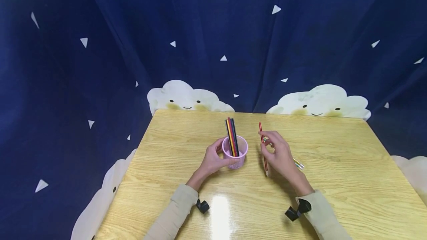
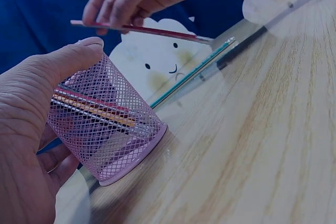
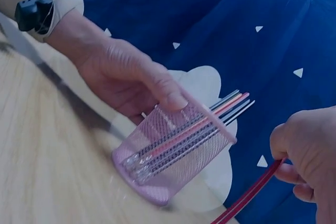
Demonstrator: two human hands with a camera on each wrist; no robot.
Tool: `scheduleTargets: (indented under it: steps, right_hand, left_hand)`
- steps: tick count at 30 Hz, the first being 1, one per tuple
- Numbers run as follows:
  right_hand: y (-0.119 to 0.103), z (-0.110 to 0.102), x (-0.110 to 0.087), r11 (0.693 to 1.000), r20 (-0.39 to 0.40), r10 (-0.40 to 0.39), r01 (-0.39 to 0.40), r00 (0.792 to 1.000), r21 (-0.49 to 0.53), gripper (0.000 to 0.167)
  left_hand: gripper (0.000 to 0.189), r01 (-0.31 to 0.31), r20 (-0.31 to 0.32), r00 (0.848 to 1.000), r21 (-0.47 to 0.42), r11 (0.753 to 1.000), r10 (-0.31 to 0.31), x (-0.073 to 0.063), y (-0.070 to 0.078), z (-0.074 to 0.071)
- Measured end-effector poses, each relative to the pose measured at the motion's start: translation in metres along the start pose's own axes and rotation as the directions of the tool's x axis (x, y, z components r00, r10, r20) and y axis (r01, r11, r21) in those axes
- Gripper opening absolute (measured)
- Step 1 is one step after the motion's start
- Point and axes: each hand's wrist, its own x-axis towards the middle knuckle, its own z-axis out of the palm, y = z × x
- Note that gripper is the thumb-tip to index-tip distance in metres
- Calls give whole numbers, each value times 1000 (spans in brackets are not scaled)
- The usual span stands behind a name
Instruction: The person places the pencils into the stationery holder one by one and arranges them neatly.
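A pink mesh pen cup (image 1: 235, 162) stands on the wooden table, with several pencils (image 1: 232, 136) leaning inside it. My left hand (image 1: 215, 158) grips the cup from its left side, thumb along the near wall and fingers behind. To the right of the cup, my right hand (image 1: 278, 153) pinches a red pencil (image 1: 265, 164) between thumb and fingers, raised over the table in the left wrist view. Beneath and beside the right hand lie more pencils (image 1: 299, 164), one of them green (image 2: 194, 72); the hand partly hides them in the head view.
The light wooden table (image 1: 347, 158) reaches back to a dark blue curtain (image 1: 207, 21) with white triangles and cloud shapes. A bright glare patch shows on the tabletop near the front. Black camera mounts (image 1: 202, 206) sit on both wrists over beige sleeves.
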Motion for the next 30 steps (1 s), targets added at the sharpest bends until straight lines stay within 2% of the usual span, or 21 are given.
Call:
scheduleTargets:
  steps: [8, 15, 18, 21, 26, 30]
  right_hand:
    - [-17, -2, 24, 997, -131, -42, 51, 990, 65, 48]
    - [-44, -6, 51, 989, -268, -100, 126, 958, 79, 47]
    - [-63, -6, 61, 984, -301, -108, 145, 948, 103, 42]
    - [-71, -3, 68, 980, -315, -116, 161, 942, 119, 41]
    - [-51, 15, 63, 974, -287, -116, 166, 951, 156, 45]
    - [-33, 32, 55, 978, -249, -91, 134, 964, 162, 45]
  left_hand:
    - [85, 24, -5, 1000, 0, 1000, -24, 0, -1, -1]
    - [85, 19, 1, 1000, -4, 1000, -19, 1, -2, 0]
    - [85, 8, 0, 1000, 0, 1000, -8, -1, -3, 0]
    - [84, -2, 2, 1000, 2, 1000, 2, 1, -2, -1]
    - [84, 11, 8, 1000, 12, 1000, -11, 2, 0, -1]
    - [83, 16, 4, 1000, 12, 1000, -16, 0, -2, -1]
